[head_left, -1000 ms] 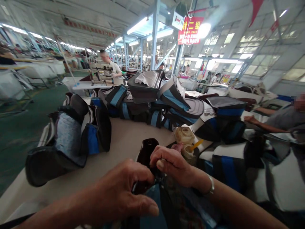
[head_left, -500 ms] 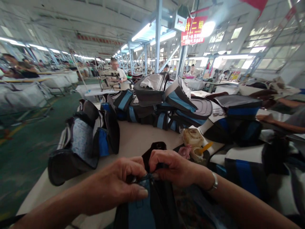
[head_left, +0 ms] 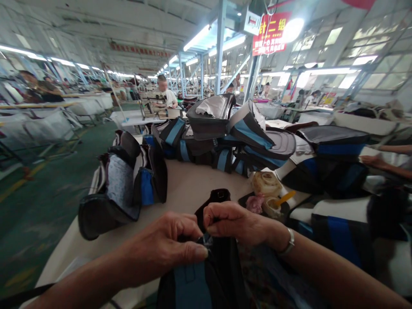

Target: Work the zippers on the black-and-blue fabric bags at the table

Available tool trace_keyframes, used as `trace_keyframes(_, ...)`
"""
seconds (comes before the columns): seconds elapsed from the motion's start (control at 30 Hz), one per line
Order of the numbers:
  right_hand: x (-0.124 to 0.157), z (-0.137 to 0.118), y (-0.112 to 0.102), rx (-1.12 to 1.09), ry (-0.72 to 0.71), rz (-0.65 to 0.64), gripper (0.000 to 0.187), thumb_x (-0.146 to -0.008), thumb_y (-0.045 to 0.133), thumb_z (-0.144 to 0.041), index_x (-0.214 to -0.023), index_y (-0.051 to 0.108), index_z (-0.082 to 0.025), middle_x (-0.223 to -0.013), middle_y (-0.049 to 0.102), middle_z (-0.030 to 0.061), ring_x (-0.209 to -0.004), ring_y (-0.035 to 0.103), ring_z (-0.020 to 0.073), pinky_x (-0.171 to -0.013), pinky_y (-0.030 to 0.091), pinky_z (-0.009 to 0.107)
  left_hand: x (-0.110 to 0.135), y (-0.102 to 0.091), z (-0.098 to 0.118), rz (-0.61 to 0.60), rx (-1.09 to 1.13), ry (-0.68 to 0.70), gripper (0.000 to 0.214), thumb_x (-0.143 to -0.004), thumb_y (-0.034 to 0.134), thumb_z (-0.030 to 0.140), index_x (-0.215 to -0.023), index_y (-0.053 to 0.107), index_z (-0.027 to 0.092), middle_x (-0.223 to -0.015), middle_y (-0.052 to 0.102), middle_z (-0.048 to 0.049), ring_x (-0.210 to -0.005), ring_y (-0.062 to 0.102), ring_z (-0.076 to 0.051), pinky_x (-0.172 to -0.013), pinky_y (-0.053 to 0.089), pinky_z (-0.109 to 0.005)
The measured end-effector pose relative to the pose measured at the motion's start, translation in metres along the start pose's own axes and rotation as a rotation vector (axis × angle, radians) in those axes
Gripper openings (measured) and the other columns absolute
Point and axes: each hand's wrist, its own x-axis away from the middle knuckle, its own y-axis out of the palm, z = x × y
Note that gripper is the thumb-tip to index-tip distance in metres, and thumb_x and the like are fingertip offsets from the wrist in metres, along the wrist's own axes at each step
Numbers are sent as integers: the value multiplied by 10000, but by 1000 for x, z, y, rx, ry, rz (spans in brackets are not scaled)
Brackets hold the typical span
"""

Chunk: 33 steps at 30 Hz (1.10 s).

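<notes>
A black-and-blue sewn fabric piece (head_left: 193, 283) stands in front of me at the bottom middle. My left hand (head_left: 170, 240) pinches its top edge between thumb and fingers, near a small pale frayed spot. Just right of that edge, my right hand (head_left: 225, 221) is closed in a pinch and wears a bracelet on the wrist. What its fingertips hold, if anything, is too small to make out. Behind both hands rises a dark tab (head_left: 220, 195) with a small metal-looking fitting; its lower part is hidden by my fingers.
Black, grey and blue sewn pieces (head_left: 125, 189) stand on the pale table (head_left: 193, 180) to the left; more are heaped at the back (head_left: 212, 116) and right (head_left: 337, 231). A small tub (head_left: 273, 206) with a yellow stick lies near my right hand. Another person's hand (head_left: 373, 161) shows far right.
My right hand has lifted slightly off the fabric edge, leaving a small gap. My left hand keeps its pinch. The whole view has shifted a little, so surroundings appear further right.
</notes>
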Motion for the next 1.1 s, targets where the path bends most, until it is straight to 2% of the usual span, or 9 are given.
trace_keyframes(0.13,1,2,1,-51,35,-19,173,-948,646,-295,-911,582,-138,-748,467,-42,-658,383,85,-593,314,224,0,1,-3,-9,0,-14,385,-877,699,513,-800,718,136,-912,600,-25,-845,547,-180,-722,395,-286)
trace_keyframes(0.27,4,-1,-2,36,39,-35,267,-943,650,-407,-951,619,-143,-820,529,-17,-731,452,108,-646,354,237,-1,3,-3,-33,57,1,372,-892,687,494,-786,697,137,-908,588,-16,-839,539,-165,-715,399,-271)
trace_keyframes(0.37,6,-1,-2,91,37,-23,364,-842,760,-477,-966,638,-158,-844,556,-21,-738,468,114,-628,352,231,-3,3,-2,-28,44,-19,377,-897,681,498,-772,675,142,-893,579,-8,-820,529,-159,-683,385,-267)
trace_keyframes(0.5,8,1,2,137,50,28,387,-744,850,-417,-959,649,-166,-836,560,-33,-723,460,107,-608,342,220,-3,2,0,-17,-23,1,402,-908,651,514,-741,635,149,-889,574,-8,-822,526,-166,-679,373,-278)
trace_keyframes(0.7,9,0,7,182,91,84,159,-769,722,-220,-890,638,-160,-796,546,-24,-710,438,110,-610,343,218,-2,3,4,-24,-89,-27,311,-921,611,431,-780,654,157,-912,580,-10,-839,538,-171,-707,386,-284)
trace_keyframes(0.77,10,-2,7,165,82,77,163,-783,714,-249,-897,641,-160,-794,545,-24,-704,437,110,-607,346,217,-2,3,4,-35,-89,-22,303,-924,605,424,-784,647,159,-916,578,-6,-845,536,-168,-716,389,-279)
trace_keyframes(0.9,10,-7,9,202,89,107,315,-744,798,-386,-908,651,-160,-821,571,-16,-738,463,124,-616,359,221,-2,2,4,-59,-88,-10,363,-924,609,467,-736,581,158,-884,560,0,-822,518,-162,-687,377,-273)
trace_keyframes(1.03,9,-4,12,244,54,132,140,-743,707,-199,-854,633,-156,-782,557,-21,-704,446,111,-609,355,217,-3,2,2,-53,-98,0,365,-936,583,460,-731,559,159,-890,555,-5,-813,508,-160,-680,369,-279)
trace_keyframes(1.1,9,-2,12,237,30,131,128,-726,655,-136,-848,626,-154,-770,554,-24,-676,446,102,-596,354,213,-2,2,2,-44,-111,-7,357,-938,578,452,-732,552,162,-882,543,-1,-804,499,-157,-679,366,-282)
